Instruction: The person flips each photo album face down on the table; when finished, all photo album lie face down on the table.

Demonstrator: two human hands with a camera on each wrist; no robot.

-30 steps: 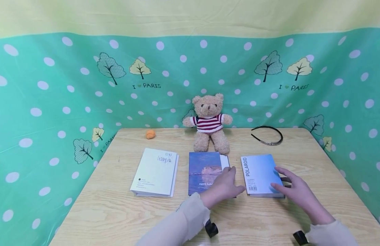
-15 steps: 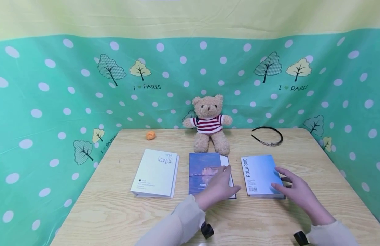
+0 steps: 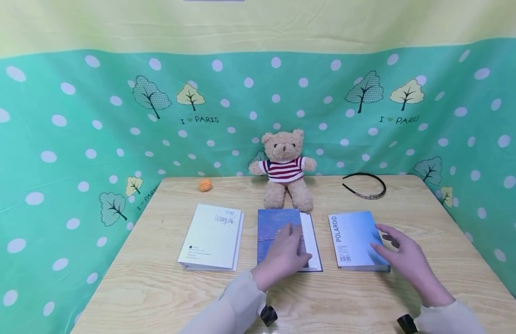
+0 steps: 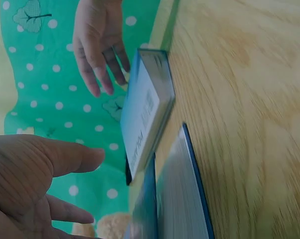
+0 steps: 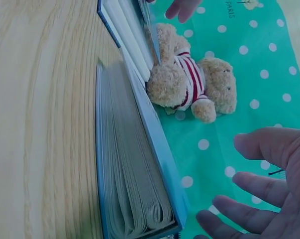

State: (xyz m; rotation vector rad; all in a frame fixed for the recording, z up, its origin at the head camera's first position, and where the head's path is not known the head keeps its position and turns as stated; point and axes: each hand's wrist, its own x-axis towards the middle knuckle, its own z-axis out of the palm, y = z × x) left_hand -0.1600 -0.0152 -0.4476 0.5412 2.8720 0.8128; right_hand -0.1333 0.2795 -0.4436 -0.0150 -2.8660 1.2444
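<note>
In the head view three photo albums lie in a row on the table: a white one (image 3: 212, 236), a blue painted one (image 3: 268, 225) and a blue POLAROID one (image 3: 353, 239). My left hand (image 3: 280, 250) is over the painted album's cover, fingers extended and holding nothing; whether they touch it I cannot tell. White page and the back cover show past the cover's right side. My right hand (image 3: 404, 255) hovers at the right edge of the POLAROID album, fingers loosely bent and apart from it in the right wrist view, where thick page edges (image 5: 125, 149) face the camera.
A teddy bear (image 3: 284, 169) in a striped shirt sits behind the middle album. An orange lump (image 3: 205, 185) lies at the back left and a black headband (image 3: 368, 195) at the back right. A green dotted curtain (image 3: 224, 102) hangs behind the wooden table (image 3: 132, 287).
My left hand has moved left across the painted album, from its right edge onto its cover. More of the white page shows there. My right hand has stayed nearly still.
</note>
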